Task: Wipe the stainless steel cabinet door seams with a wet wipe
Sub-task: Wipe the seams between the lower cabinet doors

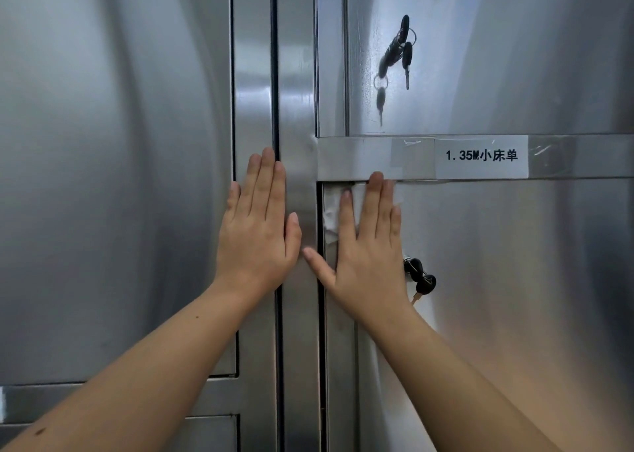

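Note:
My right hand lies flat on the top left corner of the lower right stainless steel door, pressing a white wet wipe against the steel. The wipe shows between and left of my fingers, beside the vertical seam. My fingertips reach the horizontal seam under the crossbar. My left hand rests flat and empty, fingers together, on the left door's edge, across the dark vertical seam.
Keys hang in the lower door's lock just right of my right hand. Another bunch of keys hangs in the upper door. A white label is taped on the crossbar.

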The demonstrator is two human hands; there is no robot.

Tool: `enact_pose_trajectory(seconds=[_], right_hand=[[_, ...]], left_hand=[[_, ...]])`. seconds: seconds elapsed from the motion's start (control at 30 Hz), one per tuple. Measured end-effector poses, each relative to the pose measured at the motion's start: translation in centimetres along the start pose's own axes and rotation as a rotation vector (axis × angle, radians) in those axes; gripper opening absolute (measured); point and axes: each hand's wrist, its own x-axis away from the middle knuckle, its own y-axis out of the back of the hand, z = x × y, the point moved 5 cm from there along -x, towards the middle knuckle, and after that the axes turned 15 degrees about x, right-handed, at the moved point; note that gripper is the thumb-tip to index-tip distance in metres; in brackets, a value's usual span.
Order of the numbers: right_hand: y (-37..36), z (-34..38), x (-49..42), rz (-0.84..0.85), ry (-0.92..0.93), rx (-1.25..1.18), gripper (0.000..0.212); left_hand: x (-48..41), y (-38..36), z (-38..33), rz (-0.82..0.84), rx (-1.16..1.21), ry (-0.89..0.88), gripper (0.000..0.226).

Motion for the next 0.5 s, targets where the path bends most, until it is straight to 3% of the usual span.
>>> enact_pose_trajectory(seconds=[0.3, 0.5], right_hand=[[0.1, 1.6, 6.7, 0.063, 0.025, -0.011, 0.085], [-0.2, 0.2, 0.5, 0.040, 0.009, 0.012, 0.087]], left_hand=[[0.2, 0.1, -0.2, -0.003, 0.005, 0.001, 0.061], [0.4, 0.0, 0.0, -0.002, -0.002, -0.008, 0.061]])
